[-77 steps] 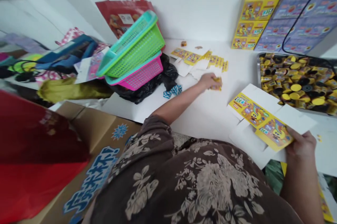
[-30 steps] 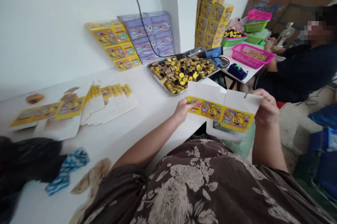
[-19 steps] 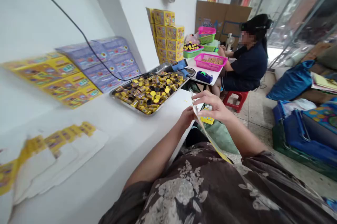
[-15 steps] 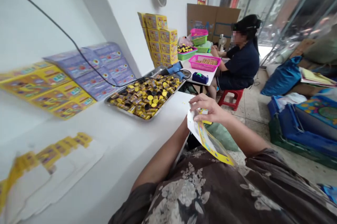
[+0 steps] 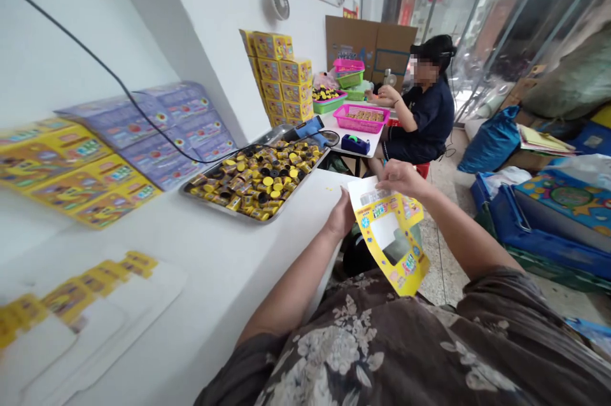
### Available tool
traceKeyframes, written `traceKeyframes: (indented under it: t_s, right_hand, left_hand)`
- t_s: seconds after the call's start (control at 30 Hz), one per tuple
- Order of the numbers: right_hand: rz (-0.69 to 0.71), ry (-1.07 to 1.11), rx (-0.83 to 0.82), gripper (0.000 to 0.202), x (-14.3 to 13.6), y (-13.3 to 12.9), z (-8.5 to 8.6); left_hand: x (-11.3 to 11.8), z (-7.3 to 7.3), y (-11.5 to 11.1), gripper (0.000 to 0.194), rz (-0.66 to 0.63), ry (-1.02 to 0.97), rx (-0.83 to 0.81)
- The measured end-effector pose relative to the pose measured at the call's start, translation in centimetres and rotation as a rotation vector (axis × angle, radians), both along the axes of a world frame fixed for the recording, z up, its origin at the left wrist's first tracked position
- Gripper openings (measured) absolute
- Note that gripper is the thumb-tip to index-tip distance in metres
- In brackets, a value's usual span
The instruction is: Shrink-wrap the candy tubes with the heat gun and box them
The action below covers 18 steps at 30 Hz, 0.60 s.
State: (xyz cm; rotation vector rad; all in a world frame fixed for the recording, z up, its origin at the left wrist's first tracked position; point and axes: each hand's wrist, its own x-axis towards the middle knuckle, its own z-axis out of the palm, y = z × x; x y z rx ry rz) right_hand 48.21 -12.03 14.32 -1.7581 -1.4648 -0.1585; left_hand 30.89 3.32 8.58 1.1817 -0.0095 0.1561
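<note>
A yellow printed box blank [image 5: 405, 275] with a cut-out window and a white flap is held up in front of my body, over the table's edge. My right hand [image 5: 403, 178] pinches its white top end between thumb and fingers. At its left edge my left hand [image 5: 340, 215] grips the card, with most fingers hidden behind it. Left of my hands, a metal tray [image 5: 260, 220] full of small yellow and black tubs [image 5: 267, 180] rests on the white table [image 5: 229, 266].
White and yellow flat blanks [image 5: 95, 329] lie at the near left. Purple and yellow boxes [image 5: 90, 164] stand along the wall. A blue heat gun [image 5: 308, 128] lies at the tray's far end, its cable crossing above the table. Beyond, a co-worker [image 5: 424, 107] sits by a pink basket [image 5: 361, 119].
The box blank has turned so its printed, windowed face shows towards me. My right hand has moved right along its top, and my left hand has come into view at its left edge.
</note>
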Motion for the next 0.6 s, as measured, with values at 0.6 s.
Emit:
traceKeyframes:
  t_s: [0.6]
  right_hand:
    - [0.193,-0.503,-0.235,0.021,-5.5,-5.9,2.9]
  left_hand:
    - [-6.9,-2.6,-4.7,0.055,0.649,-0.543,0.971]
